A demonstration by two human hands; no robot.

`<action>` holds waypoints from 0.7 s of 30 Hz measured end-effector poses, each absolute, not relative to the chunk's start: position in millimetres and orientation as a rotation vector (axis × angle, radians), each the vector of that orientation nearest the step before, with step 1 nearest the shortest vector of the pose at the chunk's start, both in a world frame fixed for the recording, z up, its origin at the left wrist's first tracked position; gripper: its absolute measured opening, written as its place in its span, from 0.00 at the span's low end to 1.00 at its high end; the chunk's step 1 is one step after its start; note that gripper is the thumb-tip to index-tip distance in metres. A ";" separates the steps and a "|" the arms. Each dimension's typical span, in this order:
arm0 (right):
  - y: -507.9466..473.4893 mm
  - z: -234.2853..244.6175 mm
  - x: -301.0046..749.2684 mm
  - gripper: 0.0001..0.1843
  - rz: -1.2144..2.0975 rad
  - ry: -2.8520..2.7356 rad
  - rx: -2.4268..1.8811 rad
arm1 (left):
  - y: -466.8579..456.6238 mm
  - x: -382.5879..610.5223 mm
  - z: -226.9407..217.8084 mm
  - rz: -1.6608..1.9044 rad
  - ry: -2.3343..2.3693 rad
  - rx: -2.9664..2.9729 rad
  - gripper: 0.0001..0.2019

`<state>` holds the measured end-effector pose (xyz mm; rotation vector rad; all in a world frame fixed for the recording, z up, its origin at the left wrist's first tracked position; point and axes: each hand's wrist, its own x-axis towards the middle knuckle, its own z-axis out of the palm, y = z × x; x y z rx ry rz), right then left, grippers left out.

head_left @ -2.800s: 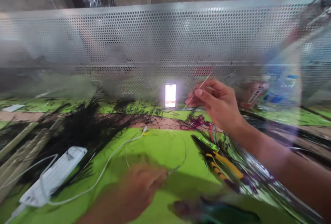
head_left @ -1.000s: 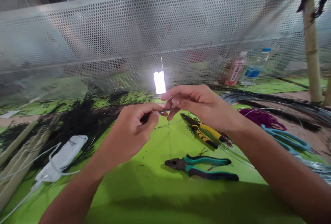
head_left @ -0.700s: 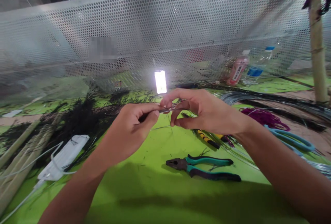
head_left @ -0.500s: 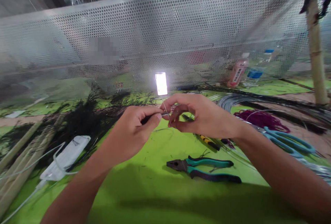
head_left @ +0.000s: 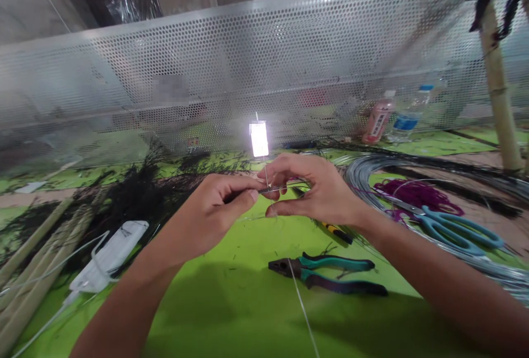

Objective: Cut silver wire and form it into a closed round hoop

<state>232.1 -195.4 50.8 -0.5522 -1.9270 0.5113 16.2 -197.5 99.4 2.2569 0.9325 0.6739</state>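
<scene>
Wire (head_left: 303,308) tail — now toward camera

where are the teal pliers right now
In the head view the teal pliers lie flat on the green table cover, right of centre, just below the right hand and left of the teal scissors.

A lime-green counter (head_left: 231,297) carries the clutter. The teal-handled pliers (head_left: 330,274) lie near its middle. Right of the pliers lie teal scissors (head_left: 448,227) on a coil of grey wire (head_left: 372,173), with a purple tangle (head_left: 409,193) just behind. Far behind the pliers stand two bottles (head_left: 390,117). Left of the pliers lie a white mask (head_left: 109,256), black fronds (head_left: 132,198) and bamboo sticks (head_left: 28,259).
</scene>
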 end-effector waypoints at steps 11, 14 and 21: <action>-193.4 50.3 230.4 0.19 0.480 -1.918 -0.515 | -196.7 12.1 98.2 0.450 0.836 2.079 0.12; -193.8 50.4 228.7 0.18 0.453 -1.937 -0.496 | -199.3 12.3 96.2 0.457 0.894 2.119 0.11; -194.8 48.5 227.4 0.19 0.426 -1.929 -0.518 | -202.8 21.2 94.5 0.579 0.893 2.181 0.12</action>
